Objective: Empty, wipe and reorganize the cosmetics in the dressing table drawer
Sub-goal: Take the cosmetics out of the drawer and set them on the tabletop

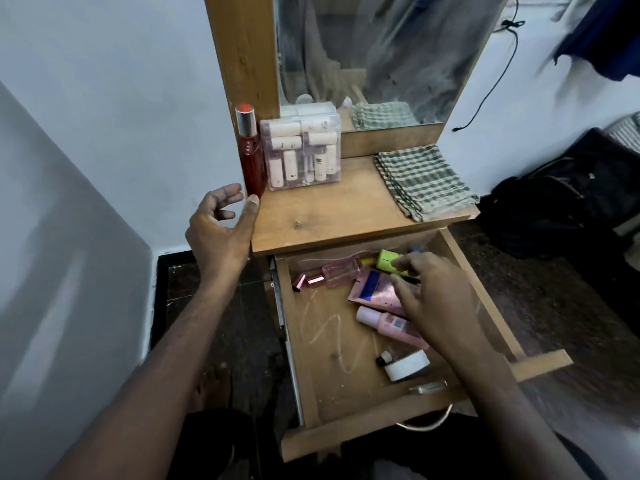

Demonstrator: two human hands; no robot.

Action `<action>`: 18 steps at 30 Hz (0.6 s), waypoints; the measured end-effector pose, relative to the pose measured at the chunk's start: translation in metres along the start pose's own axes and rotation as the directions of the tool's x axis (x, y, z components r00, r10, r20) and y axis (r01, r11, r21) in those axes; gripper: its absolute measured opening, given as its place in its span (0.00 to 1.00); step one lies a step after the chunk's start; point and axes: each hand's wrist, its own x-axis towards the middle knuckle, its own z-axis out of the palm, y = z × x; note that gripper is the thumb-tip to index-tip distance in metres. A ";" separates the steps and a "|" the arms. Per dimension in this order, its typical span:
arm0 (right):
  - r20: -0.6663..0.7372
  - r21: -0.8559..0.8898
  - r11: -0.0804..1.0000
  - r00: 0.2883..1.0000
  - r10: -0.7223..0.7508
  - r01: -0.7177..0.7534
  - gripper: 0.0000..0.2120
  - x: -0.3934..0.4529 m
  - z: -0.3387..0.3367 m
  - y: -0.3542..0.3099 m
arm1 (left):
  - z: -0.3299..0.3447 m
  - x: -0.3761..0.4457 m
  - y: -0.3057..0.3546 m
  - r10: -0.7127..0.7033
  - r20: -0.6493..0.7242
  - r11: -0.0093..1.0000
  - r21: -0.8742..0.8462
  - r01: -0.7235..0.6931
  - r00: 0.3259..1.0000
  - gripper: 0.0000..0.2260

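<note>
The right hand (429, 299) reaches into the open drawer (311, 341), its fingers curled down over a lime-green tube (388, 259) near the back; whether they actually grip the tube cannot be told. Under that hand lie a pink sachet (374, 289) and a pink bottle with a white cap (384, 322). Nearer the front sits a white jar (408, 365), with a small black-capped bottle (384, 358) touching it. A clear pink bottle (337, 273) lies toward the back left.

The left hand (221, 230) hangs loosely open at the left edge of the tabletop (329, 209), holding nothing, its thumb just beside the base of a tall red bottle (251, 154). Next to that bottle stands a clear case of white tubes (301, 150). A checked cloth (422, 181) lies folded at the right.
</note>
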 end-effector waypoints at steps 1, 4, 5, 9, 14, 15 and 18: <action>0.093 -0.097 0.995 0.996 -0.004 0.013 0.14 0.001 0.005 0.008 | -0.004 -0.001 0.002 0.016 -0.026 1.000 -0.015 -0.016 1.000 0.18; 0.269 -0.202 0.978 0.963 0.011 0.045 0.20 0.002 0.004 0.014 | -0.013 -0.014 0.012 0.204 -0.111 0.979 0.036 -0.201 0.973 0.14; 0.293 -0.221 0.973 0.956 0.003 0.065 0.21 0.003 0.004 0.014 | -0.015 -0.020 0.016 0.285 -0.104 0.958 0.055 -0.281 0.953 0.12; 0.386 -0.234 0.966 0.922 -0.009 0.107 0.29 0.000 0.004 0.025 | -0.007 -0.058 0.029 0.472 0.172 0.860 0.127 -0.494 0.865 0.06; 0.493 -0.174 0.972 0.869 -0.054 0.159 0.39 0.004 0.001 0.047 | 0.011 -0.090 0.020 0.452 0.670 0.695 0.150 -0.704 0.589 0.08; 0.499 -0.163 0.971 0.863 -0.071 0.174 0.40 0.004 0.000 0.049 | 0.014 -0.095 0.018 0.402 0.723 0.693 0.162 -0.703 0.562 0.10; 0.480 -0.102 0.971 0.866 -0.142 0.216 0.41 0.006 -0.009 0.054 | 0.017 -0.101 0.012 0.319 0.761 0.747 0.165 -0.644 0.565 0.14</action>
